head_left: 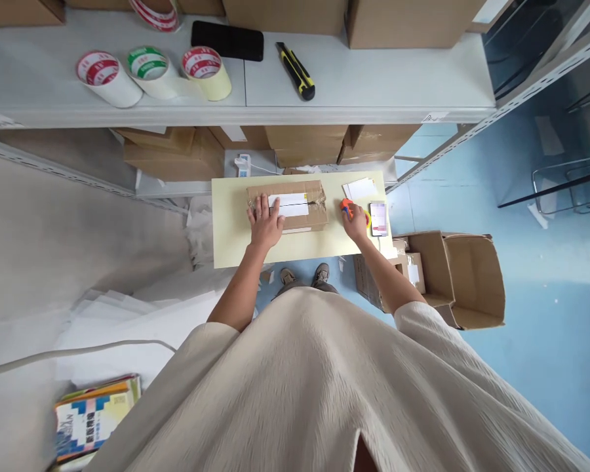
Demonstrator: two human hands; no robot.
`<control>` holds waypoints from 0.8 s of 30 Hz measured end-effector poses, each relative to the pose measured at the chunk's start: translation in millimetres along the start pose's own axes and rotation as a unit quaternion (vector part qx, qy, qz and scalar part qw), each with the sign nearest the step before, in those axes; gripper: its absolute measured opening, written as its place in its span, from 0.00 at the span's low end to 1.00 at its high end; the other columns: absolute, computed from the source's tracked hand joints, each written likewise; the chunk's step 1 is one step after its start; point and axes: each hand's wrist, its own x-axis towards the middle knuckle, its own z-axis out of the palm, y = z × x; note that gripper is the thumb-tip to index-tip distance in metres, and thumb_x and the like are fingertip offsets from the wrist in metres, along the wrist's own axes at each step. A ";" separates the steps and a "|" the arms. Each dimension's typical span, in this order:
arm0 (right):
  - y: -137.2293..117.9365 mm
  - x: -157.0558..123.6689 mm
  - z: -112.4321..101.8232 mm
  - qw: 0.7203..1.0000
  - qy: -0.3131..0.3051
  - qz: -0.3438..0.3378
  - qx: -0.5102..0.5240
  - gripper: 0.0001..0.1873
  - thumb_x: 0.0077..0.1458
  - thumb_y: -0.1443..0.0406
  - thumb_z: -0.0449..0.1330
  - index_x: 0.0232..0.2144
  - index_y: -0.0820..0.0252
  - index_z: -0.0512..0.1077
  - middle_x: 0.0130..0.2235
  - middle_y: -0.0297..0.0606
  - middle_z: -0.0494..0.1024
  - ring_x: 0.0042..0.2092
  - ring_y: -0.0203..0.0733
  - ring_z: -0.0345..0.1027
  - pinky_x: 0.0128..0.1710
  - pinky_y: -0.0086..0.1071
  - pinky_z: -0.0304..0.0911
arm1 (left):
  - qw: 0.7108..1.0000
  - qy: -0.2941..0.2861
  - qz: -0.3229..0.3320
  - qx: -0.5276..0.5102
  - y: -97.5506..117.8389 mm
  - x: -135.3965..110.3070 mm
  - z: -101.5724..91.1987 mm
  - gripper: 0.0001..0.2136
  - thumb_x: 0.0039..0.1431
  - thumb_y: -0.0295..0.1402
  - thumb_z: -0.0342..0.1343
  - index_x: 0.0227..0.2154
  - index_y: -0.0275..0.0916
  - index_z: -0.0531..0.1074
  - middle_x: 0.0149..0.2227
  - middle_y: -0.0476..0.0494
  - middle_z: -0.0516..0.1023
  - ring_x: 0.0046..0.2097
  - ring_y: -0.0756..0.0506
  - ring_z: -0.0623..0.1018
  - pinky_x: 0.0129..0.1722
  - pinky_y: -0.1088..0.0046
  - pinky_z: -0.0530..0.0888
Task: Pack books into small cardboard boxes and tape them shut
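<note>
A taped cardboard box [315, 217] with a white label [295, 204] lies on the small pale-yellow table [236, 252]. My left hand [265, 226] rests flat on the box's left part, fingers spread, touching the label's edge. To the right of the box, my right hand [356, 223] is closed around a tape dispenser [346, 206], orange and blue, with a yellow roll showing beside the hand. A lit phone [378, 219] lies just right of that hand. Behind it are white paper slips [361, 189]. My palm hides part of the dispenser.
On the grey shelf [373, 82] stand several tape rolls [150, 69], a black phone [227, 40] and a yellow-black utility knife [295, 71]. An open carton [474, 278] holding smaller boxes sits on the floor at right. Books [96, 419] lie at lower left.
</note>
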 end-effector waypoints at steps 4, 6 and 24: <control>31.3 -7.5 -7.2 0.991 -0.033 0.086 -0.101 0.22 0.75 0.49 0.59 0.59 0.55 0.79 0.65 0.59 0.81 0.67 0.67 0.71 0.68 0.57 0.69 | 0.999 -0.015 -0.024 0.016 5.5 1.4 -1.0 0.38 0.80 0.44 0.50 0.88 0.40 0.57 0.90 0.28 0.42 0.90 0.26 0.42 0.84 0.25 0.37; 37.0 -8.2 -5.4 0.984 -0.066 0.101 -0.130 0.21 0.74 0.50 0.62 0.59 0.54 0.79 0.66 0.56 0.81 0.67 0.66 0.72 0.68 0.57 0.68 | 0.999 -0.016 -0.028 0.017 6.5 1.4 -1.3 0.38 0.80 0.43 0.49 0.88 0.41 0.56 0.90 0.29 0.42 0.90 0.26 0.42 0.84 0.24 0.36; 36.3 -4.3 -12.2 0.984 -0.063 0.076 -0.146 0.25 0.72 0.62 0.52 0.64 0.61 0.76 0.65 0.63 0.82 0.70 0.71 0.66 0.71 0.66 0.56 | 0.999 -0.004 -0.046 0.026 15.3 -4.8 -3.3 0.37 0.81 0.45 0.47 0.88 0.44 0.56 0.91 0.31 0.43 0.90 0.28 0.42 0.83 0.24 0.38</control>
